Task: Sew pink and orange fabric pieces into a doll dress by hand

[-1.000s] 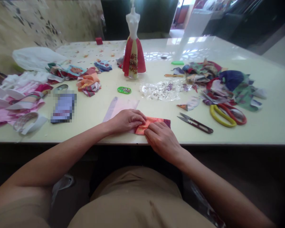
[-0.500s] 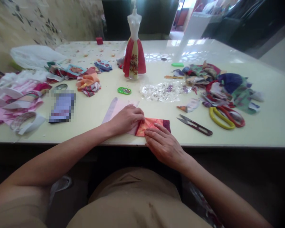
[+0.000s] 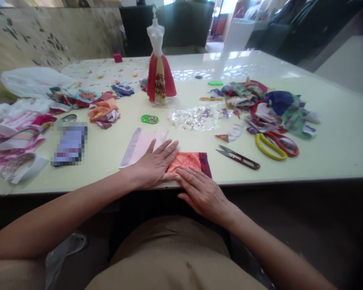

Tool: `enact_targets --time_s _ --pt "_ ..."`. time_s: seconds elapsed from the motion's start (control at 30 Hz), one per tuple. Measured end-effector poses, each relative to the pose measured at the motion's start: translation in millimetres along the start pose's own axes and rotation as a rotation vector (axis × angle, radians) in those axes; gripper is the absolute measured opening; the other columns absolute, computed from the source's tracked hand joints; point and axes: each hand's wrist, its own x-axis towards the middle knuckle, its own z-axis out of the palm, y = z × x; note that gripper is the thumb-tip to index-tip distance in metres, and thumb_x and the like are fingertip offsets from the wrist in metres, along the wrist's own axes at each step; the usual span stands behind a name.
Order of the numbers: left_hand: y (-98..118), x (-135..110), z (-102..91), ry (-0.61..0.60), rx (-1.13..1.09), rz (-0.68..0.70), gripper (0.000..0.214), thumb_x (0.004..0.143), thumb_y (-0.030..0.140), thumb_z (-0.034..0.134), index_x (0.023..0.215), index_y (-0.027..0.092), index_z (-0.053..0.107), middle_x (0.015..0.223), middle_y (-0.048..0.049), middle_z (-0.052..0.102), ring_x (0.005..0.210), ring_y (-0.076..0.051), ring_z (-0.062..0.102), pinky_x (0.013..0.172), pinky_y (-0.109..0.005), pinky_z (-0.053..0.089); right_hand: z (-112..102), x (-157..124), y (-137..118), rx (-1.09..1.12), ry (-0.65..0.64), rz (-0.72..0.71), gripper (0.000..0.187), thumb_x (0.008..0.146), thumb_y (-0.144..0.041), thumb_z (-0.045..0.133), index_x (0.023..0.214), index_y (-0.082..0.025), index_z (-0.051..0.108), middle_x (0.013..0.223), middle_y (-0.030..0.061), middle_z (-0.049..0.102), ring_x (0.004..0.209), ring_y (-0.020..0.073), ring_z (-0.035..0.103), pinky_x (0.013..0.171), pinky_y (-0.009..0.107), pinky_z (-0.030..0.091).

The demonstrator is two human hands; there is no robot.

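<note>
At the table's near edge lies an orange patterned piece of fabric point(image 3: 191, 159) with a dark purple band at its right end. My left hand point(image 3: 157, 163) rests flat with spread fingers over the fabric's left end and over a pale pink cloth point(image 3: 138, 146) beside it. My right hand point(image 3: 199, 191) is laid out on the front of the orange fabric, its fingers stretched, the thumb off the edge. Both palms hide part of the cloth. Thread snips point(image 3: 238, 157) lie to the right of the fabric, apart from my hand.
A dress form point(image 3: 156, 38) in a red and cream skirt stands farther back. Scissors point(image 3: 270, 146) and fabric scraps point(image 3: 248, 94) lie right. Clear plastic with beads point(image 3: 195, 117) and a green dish point(image 3: 149, 119) are mid-table. Left are a tape roll point(image 3: 18, 167) and more scraps point(image 3: 104, 112).
My left hand has gone from pinching the fabric's left edge to lying flat with fingers spread. My right hand has shifted down towards the table edge. The whole view has turned slightly right.
</note>
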Motion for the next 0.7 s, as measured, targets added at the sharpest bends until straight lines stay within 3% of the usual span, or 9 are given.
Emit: enact_targets --time_s 0.13,0.3,0.37,0.43,0.53,0.7 --pt "5 -18 3.5 0.015 0.029 0.083 0.091 0.092 0.074 0.028 0.159 0.013 0.015 0.165 -0.0181 0.018 0.155 -0.03 0.014 0.124 -0.054 0.002 -3 -1 -1 0.082 0.003 0.035 0.044 0.096 -0.025 0.058 0.134 -0.004 0.058 0.136 0.0221 0.06 0.136 0.0303 0.05 0.113 0.049 0.045" --pt "10 -29 12.9 -0.028 -0.005 0.099 0.092 0.092 0.073 0.028 0.16 0.015 0.007 0.165 -0.0175 0.014 0.155 -0.028 0.013 0.123 -0.053 0.009 -22 6 7 0.315 0.111 0.218 0.036 0.1 -0.023 0.049 0.133 -0.015 0.061 0.135 0.015 0.064 0.129 0.0212 0.057 0.108 0.038 0.05" --pt "10 -28 14.0 -0.018 0.014 0.093 0.094 0.091 0.075 0.028 0.16 0.014 0.009 0.165 -0.0173 0.013 0.155 -0.028 0.013 0.124 -0.052 0.007 -26 10 15 0.213 0.034 0.247 0.041 0.101 -0.027 0.047 0.139 -0.014 0.056 0.144 0.0163 0.056 0.137 0.0235 0.05 0.115 0.045 0.042" --pt "11 -27 13.9 -0.008 0.044 0.084 0.096 0.09 0.076 0.029 0.159 0.012 0.013 0.165 -0.0178 0.014 0.155 -0.029 0.014 0.124 -0.051 0.005 -25 11 24 0.048 -0.141 0.251 0.054 0.101 -0.04 0.048 0.144 -0.007 0.05 0.152 0.0202 0.044 0.144 0.0292 0.04 0.119 0.053 0.033" --pt "12 -30 13.0 -0.007 0.098 0.06 0.097 0.089 0.077 0.03 0.158 0.01 0.018 0.164 -0.0184 0.018 0.154 -0.032 0.015 0.124 -0.053 0.003 -22 8 33 -0.099 -0.357 0.28 0.074 0.098 -0.055 0.046 0.15 -0.002 0.04 0.157 0.0218 0.033 0.147 0.0321 0.032 0.12 0.054 0.029" --pt "13 -43 9.7 0.031 0.17 0.025 0.095 0.09 0.075 0.028 0.156 0.007 0.026 0.163 -0.0205 0.02 0.154 -0.032 0.018 0.123 -0.055 -0.003 -22 0 35 -0.157 -0.41 0.282 0.083 0.098 -0.064 0.038 0.153 -0.003 0.033 0.16 0.0194 0.027 0.15 0.0303 0.027 0.121 0.052 0.027"
